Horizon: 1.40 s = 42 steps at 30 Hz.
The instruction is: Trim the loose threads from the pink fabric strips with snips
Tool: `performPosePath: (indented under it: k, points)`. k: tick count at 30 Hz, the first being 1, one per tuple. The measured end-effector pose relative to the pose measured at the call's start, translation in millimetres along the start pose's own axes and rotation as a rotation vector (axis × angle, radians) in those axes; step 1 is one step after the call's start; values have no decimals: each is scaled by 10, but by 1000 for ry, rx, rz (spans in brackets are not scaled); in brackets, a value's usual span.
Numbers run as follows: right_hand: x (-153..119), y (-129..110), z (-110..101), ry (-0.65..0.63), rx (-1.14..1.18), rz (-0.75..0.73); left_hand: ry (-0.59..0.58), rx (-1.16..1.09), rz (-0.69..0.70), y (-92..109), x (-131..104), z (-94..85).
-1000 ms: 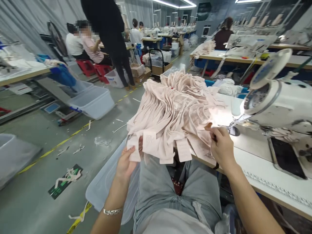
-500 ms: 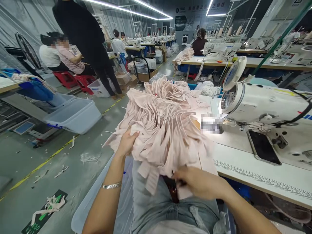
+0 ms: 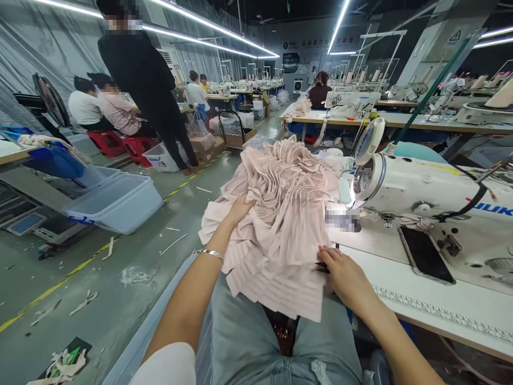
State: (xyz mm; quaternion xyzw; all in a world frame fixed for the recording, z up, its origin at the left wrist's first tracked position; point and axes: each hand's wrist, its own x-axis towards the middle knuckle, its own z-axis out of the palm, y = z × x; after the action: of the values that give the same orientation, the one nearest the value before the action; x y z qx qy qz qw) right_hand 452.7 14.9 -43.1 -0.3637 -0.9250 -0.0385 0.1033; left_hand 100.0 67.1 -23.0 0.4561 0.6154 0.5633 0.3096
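Observation:
A big pile of pale pink fabric pieces (image 3: pixel 280 214) lies over the left end of the white sewing table (image 3: pixel 433 305) and hangs onto my lap. My left hand (image 3: pixel 239 207) presses flat on the pile's left side, fingers tucked among the pieces. My right hand (image 3: pixel 344 275) rests on the pile's lower right edge at the table's front edge, fingertips pinching the fabric there. A white sewing machine (image 3: pixel 425 187) stands just right of the pile with its lamp lit.
A black phone (image 3: pixel 425 253) lies on the machine bed. A clear plastic bin (image 3: pixel 116 200) sits on the floor to the left, another by my left leg. A person in black (image 3: pixel 148 91) stands in the aisle; others sit behind. Scraps litter the floor.
My left hand moved up from the hanging ends onto the pile's left side. My right hand went from under the pile to its lower right edge. The view lifted.

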Motion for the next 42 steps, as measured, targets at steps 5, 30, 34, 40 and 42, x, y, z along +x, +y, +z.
performPosePath:
  k: [5,30,34,40,42]
  points:
    - [-125,233,-83,89,-40,4,103,-59,-44,52,-456,-338]
    - [1098,-1324,-133,-9,761,-39,67,-662,7,535,-1249,-545]
    - [1281,-1174,-159,-195,943,-166,-33,-555,-19,590,-1227,-650]
    - [1187,-917,-391,-193,968,-175,-80,-713,-224,315,-1526,-619]
    - [1074,-977,-414,34,897,-78,-15,-812,-255,197,-1638,-587]
